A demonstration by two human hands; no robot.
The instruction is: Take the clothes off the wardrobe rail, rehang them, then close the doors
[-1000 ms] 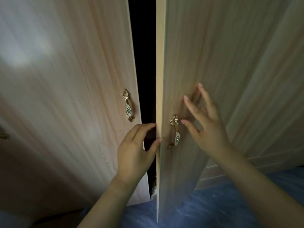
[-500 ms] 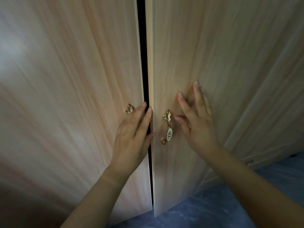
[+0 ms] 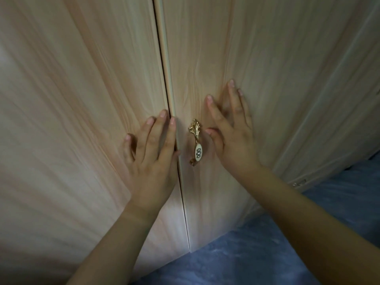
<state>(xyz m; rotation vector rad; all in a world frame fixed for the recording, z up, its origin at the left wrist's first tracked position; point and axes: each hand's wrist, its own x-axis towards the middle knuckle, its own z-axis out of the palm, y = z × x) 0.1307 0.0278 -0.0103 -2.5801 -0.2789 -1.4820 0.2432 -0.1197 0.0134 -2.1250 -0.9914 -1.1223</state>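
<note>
- Head view: the left hand (image 3: 153, 159) lies flat on the left door (image 3: 72, 120), fingers (image 3: 157, 130) straight and spread, gripping nothing, one fingertip over the seam (image 3: 164, 75), probably to push that leaf home
- The right hand (image 3: 233, 138) presses the right door (image 3: 267, 58) the same way, open-palmed, just right of the gilt handle (image 3: 196, 142), which it does not hold
- The right door's edge seems to stand slightly proud at the seam, so I cannot tell whether the doors are fully shut
- The clothes and rail are hidden behind the doors; the left door's handle is out of sight, perhaps under the hand
</note>
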